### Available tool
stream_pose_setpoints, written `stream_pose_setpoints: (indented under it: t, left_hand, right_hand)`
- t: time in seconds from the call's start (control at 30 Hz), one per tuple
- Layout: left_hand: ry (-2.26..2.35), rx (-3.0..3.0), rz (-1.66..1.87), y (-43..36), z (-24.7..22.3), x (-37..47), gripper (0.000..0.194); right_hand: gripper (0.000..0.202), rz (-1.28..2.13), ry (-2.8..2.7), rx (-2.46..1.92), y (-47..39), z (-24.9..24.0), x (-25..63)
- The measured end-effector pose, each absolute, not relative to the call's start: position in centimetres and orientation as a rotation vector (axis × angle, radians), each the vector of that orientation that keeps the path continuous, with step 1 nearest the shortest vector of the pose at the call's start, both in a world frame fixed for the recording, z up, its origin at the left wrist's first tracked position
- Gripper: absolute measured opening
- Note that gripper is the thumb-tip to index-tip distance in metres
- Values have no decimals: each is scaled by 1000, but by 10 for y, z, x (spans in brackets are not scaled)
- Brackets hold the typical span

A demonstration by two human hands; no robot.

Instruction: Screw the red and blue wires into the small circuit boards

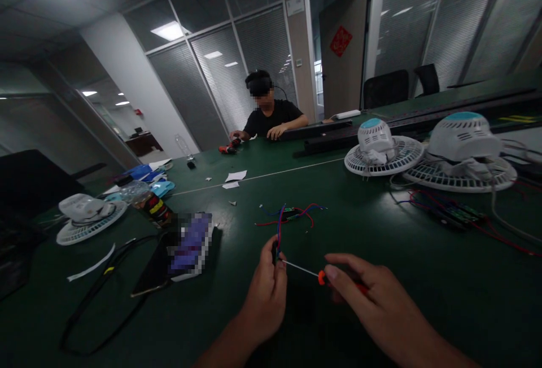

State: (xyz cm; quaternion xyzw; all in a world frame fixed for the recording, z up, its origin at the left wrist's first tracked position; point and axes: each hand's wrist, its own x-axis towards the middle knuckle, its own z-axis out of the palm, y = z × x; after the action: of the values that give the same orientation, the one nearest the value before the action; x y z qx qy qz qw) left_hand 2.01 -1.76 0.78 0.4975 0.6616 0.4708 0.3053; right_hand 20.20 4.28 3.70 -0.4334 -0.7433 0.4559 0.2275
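My left hand (267, 286) is closed around a small dark terminal piece (275, 250), from which red and blue wires (280, 227) stick up. My right hand (366, 289) grips a screwdriver (322, 277) with an orange-red handle. Its thin metal shaft points left, and the tip meets the piece near my left thumb; whether it sits in a screw is too small to tell. Just beyond my hands, a small green circuit board (290, 213) with red and blue wires lies on the green table (237, 323).
White fan heads (376, 153) stand at the right beside more wired circuit boards (463, 213). At the left are a phone (154, 266), a black cable (80, 314), a bottle (154, 207) and another fan head (87, 215). Across the table sits a person (275, 117) near a red-black power tool (228, 148).
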Motion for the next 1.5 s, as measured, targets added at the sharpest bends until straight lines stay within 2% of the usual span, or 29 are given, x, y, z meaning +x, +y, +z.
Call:
stream_pose_setpoints:
  t: [0.17,0.47,0.6,0.87,1.0,1.2,1.5]
  left_hand:
    - [1819,1485,1193,-18,9,26,40]
    - [1813,1514,1133,-18,10,21,40]
    - [1807,1532,1141,-17,10,20,39]
    - [1801,1492,1176,-18,11,20,39]
    - [1819,1467,1199,-17,10,19,39]
    - [1844,1498,1203,-15,7,17,39]
    - [1836,1480,1204,-15,7,16,38]
  right_hand:
    - [42,988,-2234,-1295,48,34,206]
    - [47,921,-2179,-1217,46,37,201]
    - [39,872,-2129,-1182,45,37,203]
    - [53,1027,-1815,-1199,40,31,198]
    - [50,1154,-1893,-1215,41,34,199]
    - [49,1022,-2033,-1241,43,33,201]
    - [50,1038,-1860,-1227,42,36,199]
